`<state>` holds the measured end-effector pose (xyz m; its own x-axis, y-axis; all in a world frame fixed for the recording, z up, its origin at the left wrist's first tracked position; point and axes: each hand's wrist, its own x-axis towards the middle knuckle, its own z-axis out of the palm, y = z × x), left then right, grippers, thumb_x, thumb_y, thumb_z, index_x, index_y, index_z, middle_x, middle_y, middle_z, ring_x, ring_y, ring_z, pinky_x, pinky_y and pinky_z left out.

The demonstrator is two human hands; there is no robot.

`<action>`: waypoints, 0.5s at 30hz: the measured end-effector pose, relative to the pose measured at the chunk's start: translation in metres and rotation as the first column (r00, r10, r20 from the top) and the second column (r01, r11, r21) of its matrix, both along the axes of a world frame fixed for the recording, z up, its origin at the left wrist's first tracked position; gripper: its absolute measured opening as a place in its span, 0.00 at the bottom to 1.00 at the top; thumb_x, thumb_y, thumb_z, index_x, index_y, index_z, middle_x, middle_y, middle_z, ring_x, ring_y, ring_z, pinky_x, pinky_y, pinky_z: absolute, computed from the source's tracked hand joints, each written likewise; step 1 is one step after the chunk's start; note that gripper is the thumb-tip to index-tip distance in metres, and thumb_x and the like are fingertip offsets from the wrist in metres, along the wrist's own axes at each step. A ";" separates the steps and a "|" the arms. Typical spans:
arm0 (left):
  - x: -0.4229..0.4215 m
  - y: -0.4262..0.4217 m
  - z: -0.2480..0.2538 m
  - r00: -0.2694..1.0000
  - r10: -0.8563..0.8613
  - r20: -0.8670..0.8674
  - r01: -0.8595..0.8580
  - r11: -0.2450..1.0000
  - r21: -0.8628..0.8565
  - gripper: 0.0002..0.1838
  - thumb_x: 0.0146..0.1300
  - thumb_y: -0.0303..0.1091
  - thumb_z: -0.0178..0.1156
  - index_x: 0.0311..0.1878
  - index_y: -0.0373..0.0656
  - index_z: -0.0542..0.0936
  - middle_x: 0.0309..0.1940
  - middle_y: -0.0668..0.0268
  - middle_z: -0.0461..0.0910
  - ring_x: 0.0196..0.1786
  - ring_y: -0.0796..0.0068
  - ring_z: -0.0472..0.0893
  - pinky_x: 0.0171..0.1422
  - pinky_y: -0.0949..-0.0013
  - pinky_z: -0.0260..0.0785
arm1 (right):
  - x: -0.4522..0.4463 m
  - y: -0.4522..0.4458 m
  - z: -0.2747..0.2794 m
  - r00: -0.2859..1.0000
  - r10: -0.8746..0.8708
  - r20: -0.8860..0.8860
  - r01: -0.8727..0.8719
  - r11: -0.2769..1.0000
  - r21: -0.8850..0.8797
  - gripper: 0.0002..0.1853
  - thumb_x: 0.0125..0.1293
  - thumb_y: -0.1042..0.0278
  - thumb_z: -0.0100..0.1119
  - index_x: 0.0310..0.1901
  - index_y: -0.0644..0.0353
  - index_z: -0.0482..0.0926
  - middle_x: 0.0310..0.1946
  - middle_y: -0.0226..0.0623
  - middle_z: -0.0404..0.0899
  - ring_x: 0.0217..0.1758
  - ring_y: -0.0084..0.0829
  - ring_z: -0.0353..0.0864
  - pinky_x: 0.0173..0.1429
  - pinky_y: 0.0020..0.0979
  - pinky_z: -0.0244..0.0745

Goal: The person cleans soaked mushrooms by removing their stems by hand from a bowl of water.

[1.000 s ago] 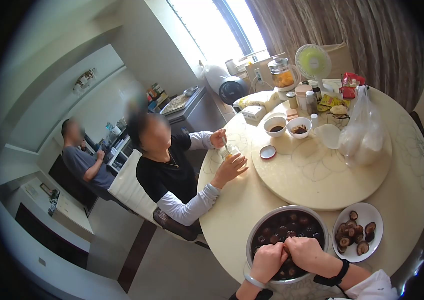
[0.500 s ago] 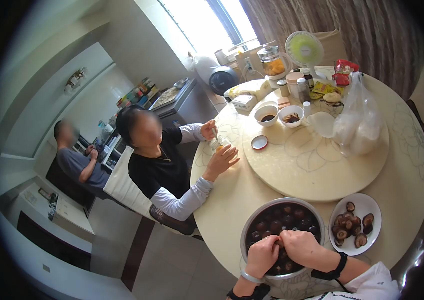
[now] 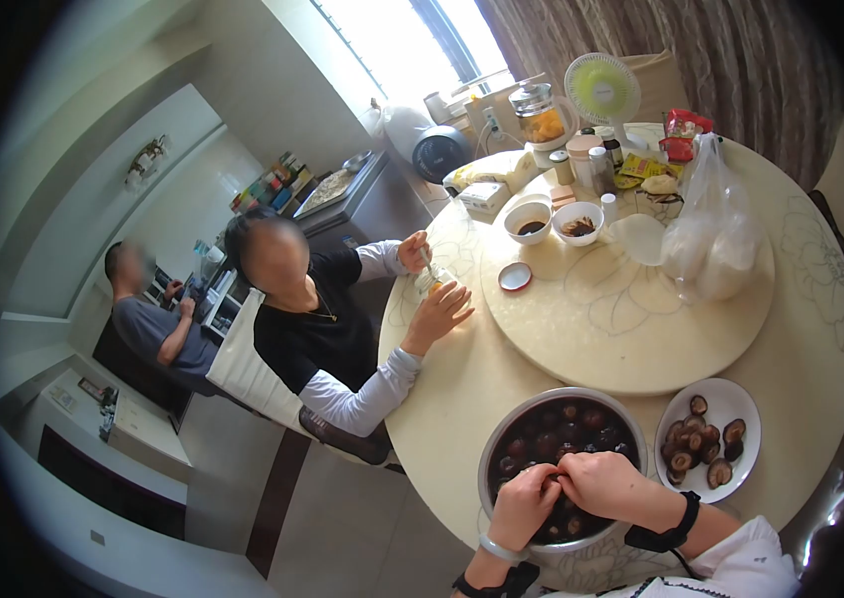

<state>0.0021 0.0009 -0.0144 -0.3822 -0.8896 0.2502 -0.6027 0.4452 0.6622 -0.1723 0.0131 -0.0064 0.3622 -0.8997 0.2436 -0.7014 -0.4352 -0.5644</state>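
1. Grip. I have the left hand (image 3: 522,506) and the right hand (image 3: 601,485) drawn together, fingertips set in a narrow pinch. A brown piece (image 3: 553,478), which I judge to be a mushroom, sits between them, mostly hidden by the fingers.

2. Change. Over the last second I register a slight shift of view: pot (image 3: 483,473) and plate (image 3: 721,399) stand higher in frame. The pinch stays closed above the pot, and I see no clear addition to the plate. I judge that the same piece remains in handling.

3. Below the grip. The pot holds dark liquid and more mushrooms (image 3: 569,411), visible toward 12 o'clock and again at 6 o'clock between the wrists.

4. Between 2 and 3 o'clock. The plate lies just beside the pot and carries a heap of mushrooms, several with undersides up.

5. At 1 o'clock, farther out. The turntable (image 3: 621,359) bears a plastic bag (image 3: 716,234).

6. At 11 o'clock. A co-worker (image 3: 312,319) holds a jar (image 3: 450,277).
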 end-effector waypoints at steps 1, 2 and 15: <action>0.000 0.000 -0.001 1.000 -0.010 -0.017 0.010 1.000 -0.002 0.10 0.59 0.26 0.64 0.44 0.37 0.83 0.31 0.57 0.83 0.32 0.61 0.83 0.40 0.64 0.77 | 0.000 0.000 -0.001 1.000 0.001 0.000 -0.001 1.000 0.000 0.11 0.67 0.62 0.58 0.35 0.61 0.75 0.27 0.41 0.82 0.32 0.41 0.87 0.35 0.38 0.83; 0.000 0.000 -0.001 1.000 -0.009 -0.017 0.009 1.000 -0.003 0.10 0.59 0.26 0.64 0.44 0.37 0.83 0.31 0.57 0.83 0.32 0.61 0.83 0.40 0.64 0.77 | 0.000 0.000 -0.002 1.000 0.001 0.000 -0.001 1.000 0.008 0.11 0.67 0.61 0.58 0.35 0.61 0.76 0.28 0.41 0.82 0.32 0.41 0.87 0.35 0.38 0.83; -0.001 -0.001 0.003 0.996 0.005 -0.091 0.016 0.974 0.227 0.12 0.64 0.28 0.63 0.50 0.35 0.83 0.40 0.51 0.86 0.41 0.59 0.87 0.47 0.65 0.79 | 0.000 -0.001 -0.011 0.979 -0.071 -0.191 0.075 0.997 0.011 0.09 0.64 0.63 0.61 0.35 0.60 0.78 0.28 0.40 0.84 0.32 0.39 0.88 0.35 0.36 0.83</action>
<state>0.0010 -0.0004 -0.0118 -0.3723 -0.9251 0.0754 -0.5341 0.2800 0.7977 -0.1720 0.0119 -0.0172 0.3336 -0.9290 0.1601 -0.8264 -0.3699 -0.4245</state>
